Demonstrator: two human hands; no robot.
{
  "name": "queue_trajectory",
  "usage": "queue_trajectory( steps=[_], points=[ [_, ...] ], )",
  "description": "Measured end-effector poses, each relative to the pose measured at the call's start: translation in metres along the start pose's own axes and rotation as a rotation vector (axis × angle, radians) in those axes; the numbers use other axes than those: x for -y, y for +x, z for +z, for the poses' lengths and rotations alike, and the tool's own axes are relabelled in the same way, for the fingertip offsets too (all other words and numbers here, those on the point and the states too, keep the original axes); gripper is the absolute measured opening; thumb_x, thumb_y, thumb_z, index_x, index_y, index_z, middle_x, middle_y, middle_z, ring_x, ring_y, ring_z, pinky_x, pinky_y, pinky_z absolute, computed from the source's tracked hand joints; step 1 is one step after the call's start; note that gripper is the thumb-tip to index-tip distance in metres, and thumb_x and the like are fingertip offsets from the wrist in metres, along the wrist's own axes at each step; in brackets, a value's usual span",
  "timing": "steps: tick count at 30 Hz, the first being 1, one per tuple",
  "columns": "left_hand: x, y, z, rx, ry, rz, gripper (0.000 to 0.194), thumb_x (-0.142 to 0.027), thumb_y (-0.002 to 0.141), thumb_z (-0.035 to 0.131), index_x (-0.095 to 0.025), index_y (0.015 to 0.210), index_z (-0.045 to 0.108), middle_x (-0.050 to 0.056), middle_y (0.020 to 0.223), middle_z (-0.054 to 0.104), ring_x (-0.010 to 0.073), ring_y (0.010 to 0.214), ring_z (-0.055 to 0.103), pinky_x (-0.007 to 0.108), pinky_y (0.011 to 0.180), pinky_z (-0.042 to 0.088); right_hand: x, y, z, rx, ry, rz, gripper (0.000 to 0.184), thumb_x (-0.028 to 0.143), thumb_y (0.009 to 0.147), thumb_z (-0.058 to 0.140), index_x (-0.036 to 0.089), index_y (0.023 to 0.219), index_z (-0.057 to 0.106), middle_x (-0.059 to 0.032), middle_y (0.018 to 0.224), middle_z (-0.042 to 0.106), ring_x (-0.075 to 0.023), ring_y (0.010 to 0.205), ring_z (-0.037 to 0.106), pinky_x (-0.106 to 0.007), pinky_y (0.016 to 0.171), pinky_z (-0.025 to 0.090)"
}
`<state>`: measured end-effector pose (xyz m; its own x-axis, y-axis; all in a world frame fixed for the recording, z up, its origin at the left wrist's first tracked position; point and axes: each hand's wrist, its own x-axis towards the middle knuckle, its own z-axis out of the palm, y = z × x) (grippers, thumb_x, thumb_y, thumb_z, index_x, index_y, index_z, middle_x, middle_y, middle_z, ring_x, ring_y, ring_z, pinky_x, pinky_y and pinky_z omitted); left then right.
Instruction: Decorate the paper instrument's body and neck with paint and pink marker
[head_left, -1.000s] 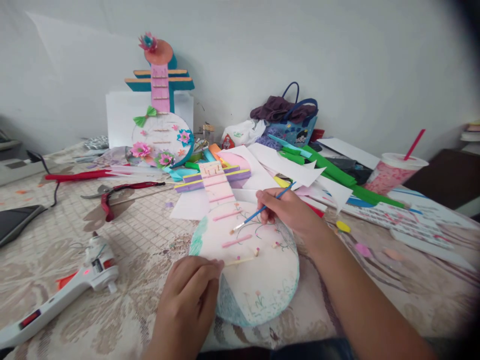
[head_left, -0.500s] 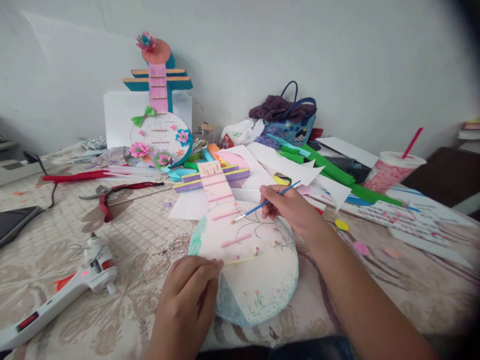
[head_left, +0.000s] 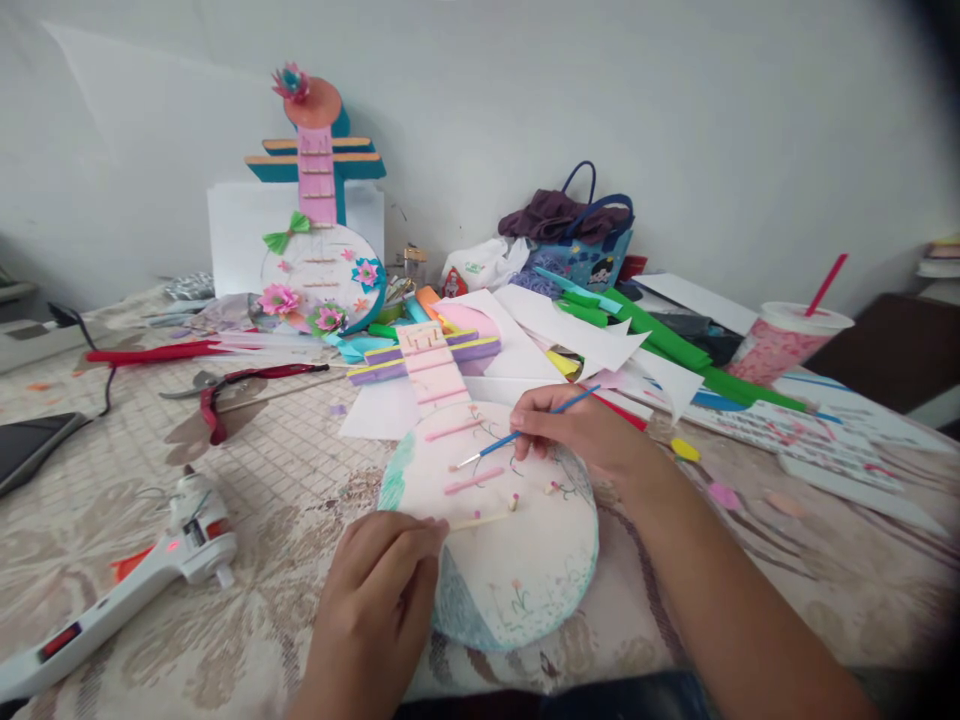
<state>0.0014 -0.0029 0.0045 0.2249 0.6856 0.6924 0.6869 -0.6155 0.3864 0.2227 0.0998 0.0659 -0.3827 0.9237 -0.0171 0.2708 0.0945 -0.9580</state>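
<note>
A plain pale wall [head_left: 720,120] backs a table spread with a patterned tablecloth [head_left: 277,625], and on it lies the landmark for everything here, a flat lute-shaped model [head_left: 529,555] with a round white body and a narrow neck. Its long axis runs away from the person and leans a little left, the body at the near end between the two hands. The left hand [head_left: 382,575] rests at the model's left rim, fingers bent, their tips by the end of a pale yellow stick [head_left: 480,522]; whether they pinch it cannot be told. The right hand [head_left: 562,425] is over the body's upper right, closed on a slim blue paintbrush [head_left: 499,446] that slants across the model's axis, its tip between two pink bars [head_left: 475,481]; whether the bristles touch is unclear. The left hand is the nearer to the rim, the right to the neck. Left of the model lie a white glue gun [head_left: 150,580] and, farther off, red-handled pliers [head_left: 214,395]. Beyond its neck are white paper sheets [head_left: 570,325], a second, flower-decked model [head_left: 322,270] upright to the left, and a blue bag [head_left: 619,260] to the right; well right of it stands a lidded cup [head_left: 784,345].
</note>
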Motion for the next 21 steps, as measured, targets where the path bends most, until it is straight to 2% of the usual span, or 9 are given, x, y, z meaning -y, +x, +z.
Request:
queue_trajectory(
  steps=[4,7,10,14,18,21],
  points=[
    [0.0002,0.0009,0.0012,-0.021,0.001,0.016,0.015,-0.005,0.080,0.054,-0.018,0.087,0.057,0.000,0.082,0.057,0.0095,0.079,0.054,0.024,0.075,0.044,-0.0019,0.0009,-0.0023,-0.030,0.110,0.029,0.020,0.031,0.074,0.059,0.015,0.062,0.058,-0.0021,0.055,0.064,-0.0091,0.049,0.052,-0.021,0.047,0.037],
    [0.0008,0.0000,0.0011,-0.006,-0.002,-0.005,0.016,-0.004,0.081,0.053,-0.018,0.087,0.056,0.000,0.083,0.057,0.0094,0.080,0.053,0.024,0.076,0.044,-0.0037,0.0021,-0.0001,-0.039,0.122,-0.002,0.022,0.035,0.076,0.060,0.015,0.065,0.058,-0.0016,0.060,0.065,-0.0082,0.051,0.053,-0.020,0.049,0.038],
    [0.0010,-0.0014,0.0009,-0.001,0.006,-0.006,0.017,-0.004,0.081,0.053,-0.018,0.089,0.056,0.000,0.084,0.056,0.0094,0.081,0.053,0.024,0.076,0.044,-0.0030,0.0019,0.0022,0.009,0.083,-0.001,0.022,0.036,0.076,0.060,0.015,0.068,0.060,-0.0025,0.063,0.067,-0.0072,0.050,0.051,-0.020,0.049,0.037],
    [0.0010,-0.0011,0.0018,-0.015,0.006,0.014,0.017,-0.004,0.081,0.053,-0.018,0.089,0.056,0.001,0.084,0.056,0.0091,0.081,0.053,0.023,0.075,0.044,0.0004,-0.0022,-0.0016,-0.032,0.150,0.073,0.018,0.028,0.072,0.058,0.015,0.059,0.058,-0.0026,0.049,0.062,-0.0090,0.045,0.052,-0.021,0.046,0.036],
    [0.0006,0.0002,0.0016,-0.030,0.006,0.025,0.017,-0.004,0.081,0.052,-0.018,0.089,0.056,0.000,0.082,0.055,0.0089,0.080,0.053,0.022,0.075,0.044,0.0008,-0.0057,-0.0049,-0.146,0.228,-0.005,0.019,0.030,0.072,0.059,0.015,0.060,0.058,-0.0019,0.049,0.060,-0.0103,0.046,0.054,-0.021,0.046,0.038],
    [0.0005,-0.0003,0.0005,-0.011,0.007,0.009,0.016,-0.005,0.081,0.052,-0.019,0.089,0.056,0.000,0.083,0.055,0.0094,0.080,0.053,0.023,0.075,0.044,-0.0002,-0.0053,-0.0013,-0.083,0.199,-0.033,0.022,0.034,0.072,0.063,0.014,0.064,0.059,-0.0014,0.055,0.062,-0.0071,0.045,0.050,-0.018,0.042,0.034]
  ],
)
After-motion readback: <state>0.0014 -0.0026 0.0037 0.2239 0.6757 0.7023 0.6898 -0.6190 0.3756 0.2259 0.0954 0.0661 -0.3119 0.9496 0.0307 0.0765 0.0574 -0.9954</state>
